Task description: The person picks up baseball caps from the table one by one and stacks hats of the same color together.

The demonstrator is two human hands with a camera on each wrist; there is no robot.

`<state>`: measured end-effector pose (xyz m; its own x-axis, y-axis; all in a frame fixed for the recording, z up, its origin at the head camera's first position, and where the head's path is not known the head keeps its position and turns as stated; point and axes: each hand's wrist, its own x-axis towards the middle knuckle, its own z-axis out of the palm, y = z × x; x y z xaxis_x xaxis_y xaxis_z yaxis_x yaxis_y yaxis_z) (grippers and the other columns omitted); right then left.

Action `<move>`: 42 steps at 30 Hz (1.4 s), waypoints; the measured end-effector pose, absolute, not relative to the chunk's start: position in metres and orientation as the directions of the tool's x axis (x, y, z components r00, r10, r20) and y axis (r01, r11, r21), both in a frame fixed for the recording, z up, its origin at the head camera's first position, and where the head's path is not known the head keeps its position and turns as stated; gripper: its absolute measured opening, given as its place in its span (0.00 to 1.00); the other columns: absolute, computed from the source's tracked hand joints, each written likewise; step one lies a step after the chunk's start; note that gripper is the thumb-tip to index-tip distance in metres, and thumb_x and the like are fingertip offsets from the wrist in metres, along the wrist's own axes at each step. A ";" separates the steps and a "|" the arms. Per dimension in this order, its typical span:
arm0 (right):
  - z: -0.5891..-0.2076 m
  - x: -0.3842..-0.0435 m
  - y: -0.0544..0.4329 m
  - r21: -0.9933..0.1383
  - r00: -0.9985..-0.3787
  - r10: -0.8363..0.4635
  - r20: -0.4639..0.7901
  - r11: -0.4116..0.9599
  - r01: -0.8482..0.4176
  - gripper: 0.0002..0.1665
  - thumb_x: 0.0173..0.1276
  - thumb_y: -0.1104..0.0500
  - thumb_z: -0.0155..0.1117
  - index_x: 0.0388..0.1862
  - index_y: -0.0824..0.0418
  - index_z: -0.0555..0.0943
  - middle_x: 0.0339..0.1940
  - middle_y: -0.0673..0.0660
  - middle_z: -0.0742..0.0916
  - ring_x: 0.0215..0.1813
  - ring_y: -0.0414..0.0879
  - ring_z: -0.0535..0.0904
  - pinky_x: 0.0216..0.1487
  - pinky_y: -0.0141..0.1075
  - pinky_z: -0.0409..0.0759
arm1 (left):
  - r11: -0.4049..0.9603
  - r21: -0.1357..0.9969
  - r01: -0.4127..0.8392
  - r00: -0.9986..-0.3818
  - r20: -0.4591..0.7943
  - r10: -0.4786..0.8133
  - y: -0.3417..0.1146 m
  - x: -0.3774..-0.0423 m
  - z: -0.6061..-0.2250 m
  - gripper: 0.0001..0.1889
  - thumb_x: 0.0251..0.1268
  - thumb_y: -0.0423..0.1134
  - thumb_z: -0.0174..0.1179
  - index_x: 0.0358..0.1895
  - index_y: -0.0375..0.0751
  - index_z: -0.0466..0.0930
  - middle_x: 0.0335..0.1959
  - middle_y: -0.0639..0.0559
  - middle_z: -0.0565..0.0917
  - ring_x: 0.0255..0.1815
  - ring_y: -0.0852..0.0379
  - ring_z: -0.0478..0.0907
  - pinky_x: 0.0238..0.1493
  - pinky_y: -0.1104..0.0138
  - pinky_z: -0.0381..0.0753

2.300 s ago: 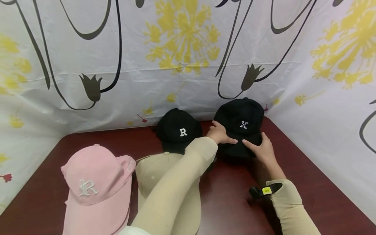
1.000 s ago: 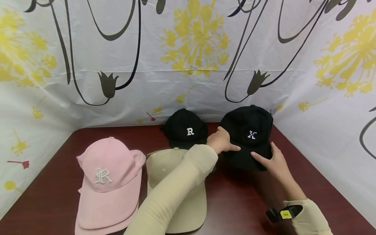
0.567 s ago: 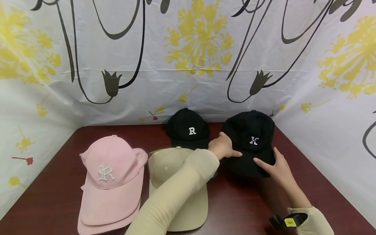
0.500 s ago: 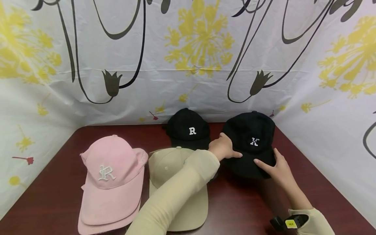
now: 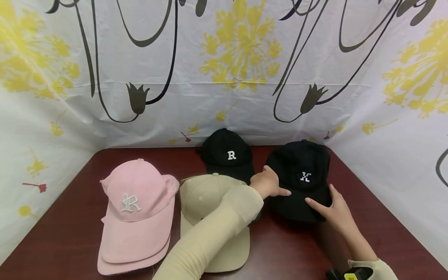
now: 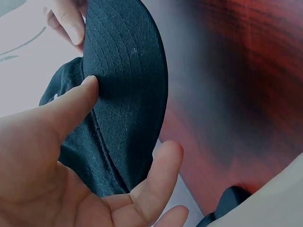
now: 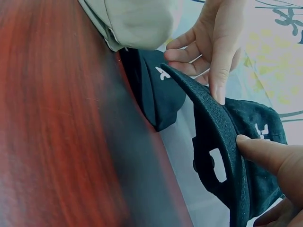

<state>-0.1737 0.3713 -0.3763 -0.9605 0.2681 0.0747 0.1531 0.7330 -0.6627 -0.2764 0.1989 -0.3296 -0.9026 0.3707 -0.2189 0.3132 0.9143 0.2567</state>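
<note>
A black baseball cap [image 5: 297,159] with a white K on its front is held between both hands at the right of the table. My left hand [image 5: 267,182] grips its left side, thumb on the brim. On the other side my right hand [image 5: 337,212] does the same, its thumb also on the brim [image 6: 128,75]. The right wrist view shows a gap between this cap's brim [image 7: 213,113] and the table. Most fingertips are hidden behind or under the cap.
Left of the held cap stands a black cap [image 5: 224,151] with a white R. A beige cap [image 5: 199,198], partly covered by my left sleeve, and stacked pink caps [image 5: 134,202] lie nearer on the dark red table [image 5: 280,252]. A patterned cloth [image 5: 224,109] rises behind.
Both hands have brought the K cap lower and closer to me, keeping their hold on it. The head view has shifted slightly. The other caps stay in their places.
</note>
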 end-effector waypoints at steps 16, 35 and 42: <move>-0.390 -0.153 0.366 -0.671 -0.953 0.293 0.073 0.721 0.170 0.60 0.61 0.44 0.61 0.68 0.78 0.36 0.65 0.82 0.51 0.65 0.74 0.49 0.57 0.64 0.52 | 0.915 0.192 0.355 -0.884 -0.249 0.396 0.197 -0.258 -0.340 0.54 0.44 0.71 0.58 0.71 0.43 0.49 0.58 0.58 0.73 0.45 0.59 0.76 0.43 0.67 0.73; -0.397 -0.145 0.366 -0.694 -0.970 0.237 0.056 0.708 0.133 0.58 0.61 0.48 0.64 0.67 0.81 0.40 0.64 0.82 0.55 0.64 0.73 0.53 0.56 0.64 0.56 | 0.921 0.198 0.335 -0.871 -0.307 0.383 0.195 -0.246 -0.355 0.53 0.44 0.71 0.58 0.69 0.41 0.53 0.52 0.57 0.76 0.45 0.59 0.75 0.43 0.68 0.73; -0.403 -0.143 0.369 -0.696 -0.971 0.233 0.061 0.707 0.126 0.57 0.61 0.48 0.63 0.67 0.82 0.42 0.63 0.82 0.57 0.63 0.72 0.56 0.56 0.63 0.57 | 0.918 0.217 0.333 -0.873 -0.297 0.387 0.196 -0.240 -0.361 0.53 0.44 0.71 0.58 0.69 0.39 0.53 0.47 0.52 0.80 0.45 0.59 0.76 0.43 0.68 0.74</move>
<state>-0.1434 0.3687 -0.4032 -0.9707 0.2327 0.0605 0.1262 0.7071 -0.6958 -0.2398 0.1964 -0.3608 -0.8730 0.3867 -0.2973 0.3326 0.9177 0.2171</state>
